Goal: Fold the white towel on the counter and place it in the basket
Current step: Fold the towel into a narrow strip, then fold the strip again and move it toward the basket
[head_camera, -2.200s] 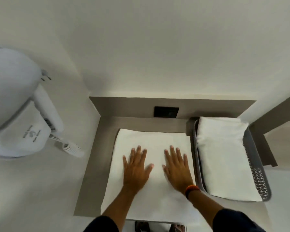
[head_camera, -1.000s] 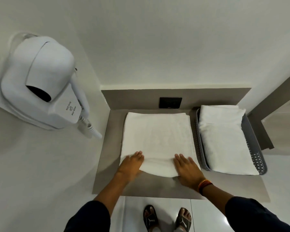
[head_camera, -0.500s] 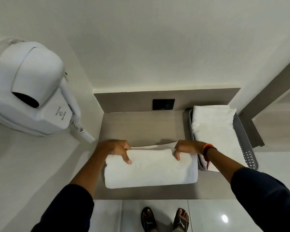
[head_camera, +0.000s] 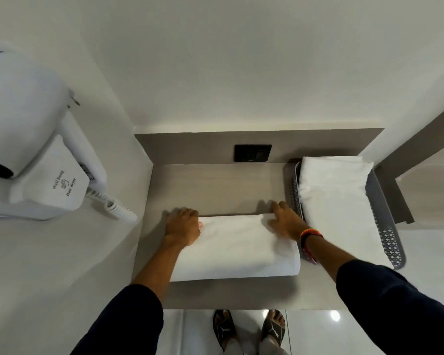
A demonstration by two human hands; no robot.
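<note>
Your left hand (head_camera: 182,228) and right hand (head_camera: 286,221) sit at the two far corners of the towel (head_camera: 237,248), which lies as a folded band across the near part of the counter (head_camera: 215,185), just beside the basket (head_camera: 385,221). Both hands rest palm-down with fingers curled over the far edge; whether they pinch the cloth or only press it, you cannot tell. Holding both ends likely keeps the layers square while the fold settles. The basket already holds another folded white towel (head_camera: 336,201). Against half a second ago, the fold is laid flatter and your hands have dropped from a lifted grip onto the cloth. A second ago the towel lay spread toward the back wall.
</note>
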